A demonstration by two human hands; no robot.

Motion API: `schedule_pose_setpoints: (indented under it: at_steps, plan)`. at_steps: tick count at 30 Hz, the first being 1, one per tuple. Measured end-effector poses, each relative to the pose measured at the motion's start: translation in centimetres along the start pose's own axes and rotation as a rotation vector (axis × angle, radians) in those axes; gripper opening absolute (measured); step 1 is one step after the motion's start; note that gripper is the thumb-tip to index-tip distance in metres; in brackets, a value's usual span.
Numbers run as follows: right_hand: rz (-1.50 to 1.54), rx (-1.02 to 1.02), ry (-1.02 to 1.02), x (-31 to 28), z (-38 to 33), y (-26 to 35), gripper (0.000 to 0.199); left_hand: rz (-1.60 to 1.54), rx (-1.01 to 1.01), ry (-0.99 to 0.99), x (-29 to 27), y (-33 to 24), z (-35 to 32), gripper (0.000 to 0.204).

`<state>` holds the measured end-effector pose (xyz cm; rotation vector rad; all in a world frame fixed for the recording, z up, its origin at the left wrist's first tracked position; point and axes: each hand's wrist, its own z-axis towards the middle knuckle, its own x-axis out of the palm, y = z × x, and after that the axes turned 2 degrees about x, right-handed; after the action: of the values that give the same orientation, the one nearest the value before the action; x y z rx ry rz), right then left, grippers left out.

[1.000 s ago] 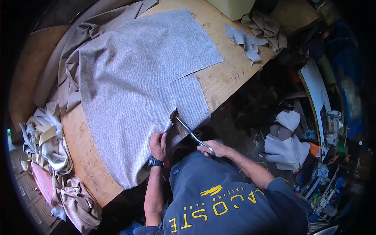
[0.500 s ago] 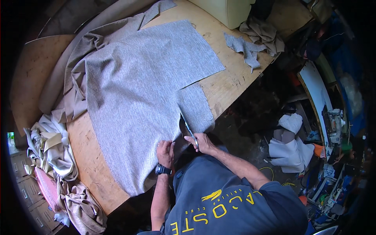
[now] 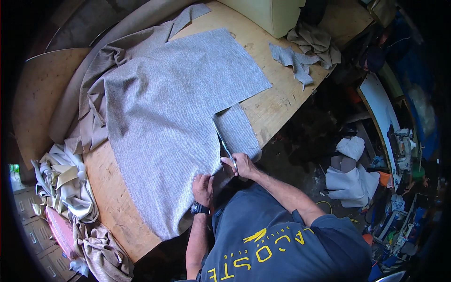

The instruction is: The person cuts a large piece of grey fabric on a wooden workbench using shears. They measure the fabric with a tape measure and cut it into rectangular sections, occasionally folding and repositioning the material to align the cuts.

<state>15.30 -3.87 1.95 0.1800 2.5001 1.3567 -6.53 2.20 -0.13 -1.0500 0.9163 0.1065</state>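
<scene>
A large piece of grey woven fabric (image 3: 164,98) is spread over the wooden table, its near edge hanging toward my body. My right hand (image 3: 241,165) is wrapped round the handles of scissors (image 3: 222,140). Their long blades lie in a slit in the cloth, pointing away from me toward an inner corner of its edge. To the right of the blades is a smaller flap (image 3: 238,127) of the same fabric. At the near edge, left of the scissors, my left hand (image 3: 203,188) pinches the cloth; a dark watch is on that wrist.
On the wooden table (image 3: 110,188), brown cloth (image 3: 96,105) is bunched at the left, and grey scraps (image 3: 296,61) lie at the far right. A pale yellow upholstered block (image 3: 263,16) stands at the back. Heaped fabrics (image 3: 70,181) sit beyond the left edge; white bundles (image 3: 352,183) lie right.
The scissors and my right hand have advanced along the cut, away from my body, and the slit now reaches close to the inner corner. My left hand still grips the near edge.
</scene>
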Motion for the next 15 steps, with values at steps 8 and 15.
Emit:
schedule_pose_setpoints:
  at_steps: [8,15]
  plan:
    - [-0.030,0.018,0.012,-0.5,3.0,2.4,0.063,-0.044,-0.069,0.016,0.1,-0.1,-0.2,0.006]
    - [-0.002,0.006,-0.023,-0.6,3.4,2.7,0.062,-0.018,-0.047,-0.009,0.5,-0.2,-0.1,0.007]
